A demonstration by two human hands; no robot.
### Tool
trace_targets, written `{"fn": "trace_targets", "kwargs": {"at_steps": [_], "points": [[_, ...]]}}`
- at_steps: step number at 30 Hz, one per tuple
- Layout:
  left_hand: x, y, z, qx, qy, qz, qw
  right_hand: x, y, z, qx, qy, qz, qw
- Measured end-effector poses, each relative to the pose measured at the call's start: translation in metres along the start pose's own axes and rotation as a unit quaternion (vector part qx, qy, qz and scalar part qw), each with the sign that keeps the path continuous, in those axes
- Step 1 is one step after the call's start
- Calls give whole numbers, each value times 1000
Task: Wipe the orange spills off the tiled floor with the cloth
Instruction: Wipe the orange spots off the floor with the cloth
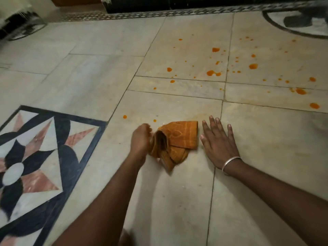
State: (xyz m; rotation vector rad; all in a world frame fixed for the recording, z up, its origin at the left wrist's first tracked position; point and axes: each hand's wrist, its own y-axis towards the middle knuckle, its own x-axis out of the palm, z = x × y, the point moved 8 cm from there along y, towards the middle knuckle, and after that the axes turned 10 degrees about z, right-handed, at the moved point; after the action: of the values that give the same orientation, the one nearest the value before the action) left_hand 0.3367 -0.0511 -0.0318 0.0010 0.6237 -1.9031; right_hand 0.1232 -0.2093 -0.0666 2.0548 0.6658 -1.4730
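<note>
Two bare forearms reach forward from the bottom of the frame over a pale tiled floor (177,201). The left hand (141,137), slightly blurred, has its fingers curled round the bunched left edge of an orange patterned cloth (179,137), gripping it. The cloth lies crumpled and partly folded on the tile between the two hands, with one corner trailing toward the camera. The right hand (219,141) rests palm down on the floor just beside the cloth's right edge, fingers straight and spread, holding nothing; whether its thumb touches the fabric cannot be told. A silver bangle (230,163) circles the right wrist. Orange spills (211,73) dot the tiles beyond the cloth in drops and small puddles, thickest toward the upper right. One stray drop (125,116) sits ahead of the left hand, and another lies near the cloth's far edge. Faint yellowish streaks mark the tile around the cloth. To the left, an inlaid flower panel (32,157) of black, pink and white stone is set within a dark frame. Along the far edge a patterned border strip (142,14) runs below a black plinth (177,3), and a dark circular inlay (292,23) shows at the upper right
</note>
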Motion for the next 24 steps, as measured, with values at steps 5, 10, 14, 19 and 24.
{"fn": "trace_targets", "kwargs": {"at_steps": [5, 10, 14, 19, 24], "points": [[-32, 8, 18, 251, 184, 63, 948, 17, 16, -21, -45, -17, -3, 999], [73, -28, -14, 463, 466, -146, 739, 33, 15, -20, -27, -55, 7, 998], [97, -16, -31, 522, 506, -131, 674, 34, 16, -18, -27, -65, 26, 997], [89, 19, -13, 478, 491, -77, 724, 38, 14, -16, -30, -67, 17, 997], [40, 10, -39, 349, 492, 25, 797, 36, 14, -19, -23, -64, 23, 997]]}}
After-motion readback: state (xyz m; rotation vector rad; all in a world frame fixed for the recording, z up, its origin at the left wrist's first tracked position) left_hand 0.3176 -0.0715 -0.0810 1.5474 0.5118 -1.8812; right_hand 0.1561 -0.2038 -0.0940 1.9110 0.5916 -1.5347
